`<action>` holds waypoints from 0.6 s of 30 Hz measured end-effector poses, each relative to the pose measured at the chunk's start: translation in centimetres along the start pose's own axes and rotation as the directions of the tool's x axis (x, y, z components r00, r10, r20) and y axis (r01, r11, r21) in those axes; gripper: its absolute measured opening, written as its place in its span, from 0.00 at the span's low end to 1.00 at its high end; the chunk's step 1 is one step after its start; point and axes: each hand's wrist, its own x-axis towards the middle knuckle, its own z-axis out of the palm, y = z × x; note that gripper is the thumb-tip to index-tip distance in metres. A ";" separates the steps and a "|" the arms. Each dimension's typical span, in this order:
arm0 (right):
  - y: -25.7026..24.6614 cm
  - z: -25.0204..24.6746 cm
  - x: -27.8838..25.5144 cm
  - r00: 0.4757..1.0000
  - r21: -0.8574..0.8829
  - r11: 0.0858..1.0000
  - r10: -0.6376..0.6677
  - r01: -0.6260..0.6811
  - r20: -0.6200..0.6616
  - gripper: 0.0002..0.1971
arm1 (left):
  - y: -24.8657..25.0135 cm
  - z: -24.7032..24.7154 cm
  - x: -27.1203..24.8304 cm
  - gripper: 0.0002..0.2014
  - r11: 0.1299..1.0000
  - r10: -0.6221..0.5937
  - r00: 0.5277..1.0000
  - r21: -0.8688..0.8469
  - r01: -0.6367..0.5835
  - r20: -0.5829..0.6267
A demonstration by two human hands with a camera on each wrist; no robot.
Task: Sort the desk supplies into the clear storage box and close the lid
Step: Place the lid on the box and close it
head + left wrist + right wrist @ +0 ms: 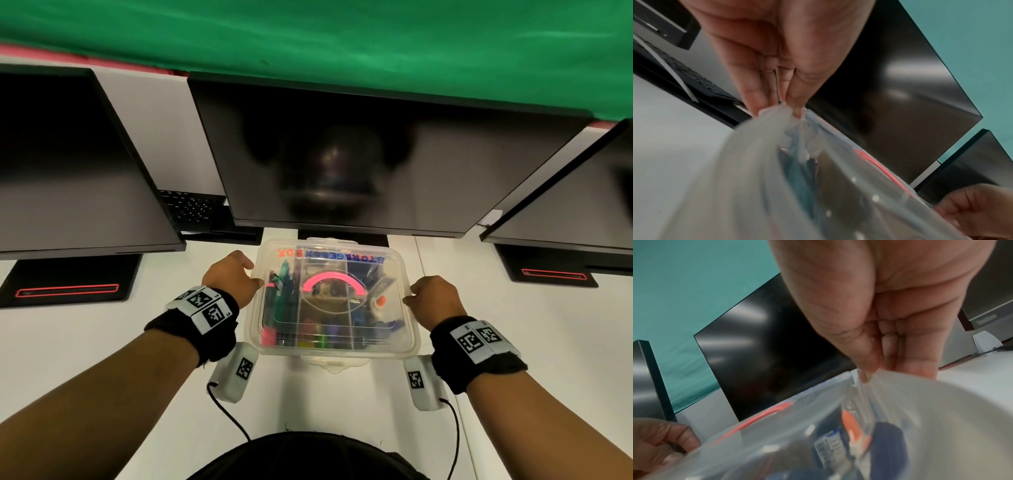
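Right under the camera, the near rim of the clear plastic storage box (334, 353) sits on the white desk (85, 342), its transparent lid (342, 250) with the pink arched handle (334, 282) laid over markers and small supplies. On the left, the left hand (233, 277) pinches the lid's edge between thumb and fingertips (756, 104). Across on the right, the right hand (435, 299) nips the opposite edge the same way. The lid looks seated but perhaps not snapped. Best bet: press both sides down evenly, then work around the rim, checking the front tab (330, 365) and back tab so nothing inside props it up.
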 end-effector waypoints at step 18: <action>0.9 0.8 -0.7 0.994 0.249 0.966 0.052 -0.074 0.096 0.20 | -0.1 0.6 -0.7 0.18 0.999 -0.007 1.000 0.032 0.006 0.009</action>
